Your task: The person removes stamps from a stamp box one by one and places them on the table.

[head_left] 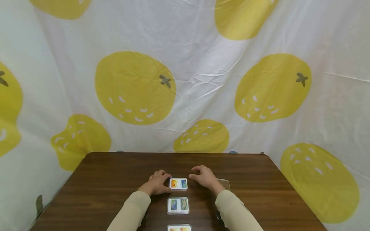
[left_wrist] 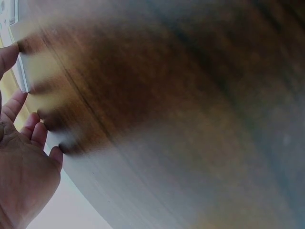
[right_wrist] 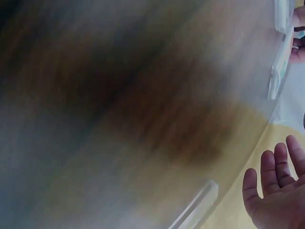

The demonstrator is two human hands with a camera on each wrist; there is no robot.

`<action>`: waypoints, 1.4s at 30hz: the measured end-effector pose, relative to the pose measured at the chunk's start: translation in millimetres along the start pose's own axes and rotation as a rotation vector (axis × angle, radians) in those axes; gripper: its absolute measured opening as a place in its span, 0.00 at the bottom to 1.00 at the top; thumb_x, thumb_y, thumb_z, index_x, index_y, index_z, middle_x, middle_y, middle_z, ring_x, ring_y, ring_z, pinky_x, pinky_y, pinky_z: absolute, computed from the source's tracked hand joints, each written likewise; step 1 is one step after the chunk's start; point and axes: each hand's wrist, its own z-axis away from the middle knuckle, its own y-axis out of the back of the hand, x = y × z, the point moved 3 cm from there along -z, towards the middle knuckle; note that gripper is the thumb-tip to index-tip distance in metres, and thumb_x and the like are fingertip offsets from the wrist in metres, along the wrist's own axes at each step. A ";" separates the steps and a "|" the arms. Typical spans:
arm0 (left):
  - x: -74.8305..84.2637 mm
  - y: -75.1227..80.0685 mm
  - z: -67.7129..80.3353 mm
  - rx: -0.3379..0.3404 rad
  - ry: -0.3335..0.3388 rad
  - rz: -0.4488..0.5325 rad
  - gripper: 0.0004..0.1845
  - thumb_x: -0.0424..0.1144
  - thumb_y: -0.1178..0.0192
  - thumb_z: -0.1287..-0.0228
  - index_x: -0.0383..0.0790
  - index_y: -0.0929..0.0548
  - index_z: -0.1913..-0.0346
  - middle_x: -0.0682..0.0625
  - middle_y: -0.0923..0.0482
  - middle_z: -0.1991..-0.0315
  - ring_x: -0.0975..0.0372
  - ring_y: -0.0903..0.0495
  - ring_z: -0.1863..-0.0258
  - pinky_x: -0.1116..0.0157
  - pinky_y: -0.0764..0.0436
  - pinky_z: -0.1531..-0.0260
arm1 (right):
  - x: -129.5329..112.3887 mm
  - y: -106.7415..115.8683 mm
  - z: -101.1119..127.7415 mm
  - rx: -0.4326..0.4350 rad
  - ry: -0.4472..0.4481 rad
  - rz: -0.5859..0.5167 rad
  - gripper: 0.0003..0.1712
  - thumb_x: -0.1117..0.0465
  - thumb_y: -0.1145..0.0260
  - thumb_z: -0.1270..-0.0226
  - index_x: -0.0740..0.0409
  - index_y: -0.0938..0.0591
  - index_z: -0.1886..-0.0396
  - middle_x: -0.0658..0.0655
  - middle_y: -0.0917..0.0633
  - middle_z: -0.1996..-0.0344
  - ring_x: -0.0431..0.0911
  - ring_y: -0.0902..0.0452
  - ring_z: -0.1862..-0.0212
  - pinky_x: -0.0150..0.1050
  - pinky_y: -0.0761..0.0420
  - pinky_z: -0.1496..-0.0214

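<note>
Three small stacks of picture cards lie in a column on the brown wooden table [head_left: 101, 179]. My left hand [head_left: 162, 183] holds the left end of the farthest stack [head_left: 179, 183], thumb on its near corner and fingers curled at its far corner. In the left wrist view that stack's white edge [left_wrist: 21, 71] sits between the thumb and fingers of the left hand [left_wrist: 19, 143]. My right hand [head_left: 199, 175] hovers just right of the same stack with loosely bent fingers, touching nothing; the right hand [right_wrist: 279, 191] appears empty in its wrist view. The middle stack [head_left: 178, 205] and nearest stack [head_left: 179, 227] lie untouched.
A clear plastic box [head_left: 224, 183] lies on the table behind my right wrist, also seen as a clear box [right_wrist: 195, 210] in the right wrist view. A white cloth with yellow fruit prints [head_left: 185, 80] hangs behind and around the table. Both wrist views are strongly blurred.
</note>
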 end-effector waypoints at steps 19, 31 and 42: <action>-0.6 2.2 0.0 -0.005 0.004 -0.011 0.29 0.47 0.29 0.45 0.42 0.22 0.41 0.40 0.33 0.40 0.44 0.36 0.39 0.43 0.41 0.38 | -5.0 -19.9 -5.8 -0.007 -0.035 0.112 0.17 0.56 0.28 0.38 0.62 0.14 0.55 0.62 0.16 0.54 0.60 0.22 0.47 0.55 0.26 0.42; -9.0 -6.1 -5.7 -0.011 0.008 -0.013 0.29 0.49 0.30 0.43 0.42 0.23 0.40 0.40 0.34 0.40 0.44 0.37 0.38 0.43 0.42 0.37 | -3.2 -29.1 -8.8 -0.012 -0.032 0.139 0.16 0.54 0.28 0.39 0.60 0.13 0.57 0.58 0.14 0.58 0.57 0.20 0.51 0.54 0.24 0.46; -9.3 -5.5 -5.4 -0.009 -0.005 -0.009 0.29 0.49 0.30 0.44 0.42 0.23 0.40 0.40 0.34 0.40 0.44 0.37 0.39 0.42 0.41 0.38 | -3.7 -31.5 -8.6 -0.022 -0.007 0.162 0.14 0.53 0.27 0.39 0.59 0.12 0.60 0.56 0.14 0.61 0.56 0.19 0.54 0.53 0.23 0.49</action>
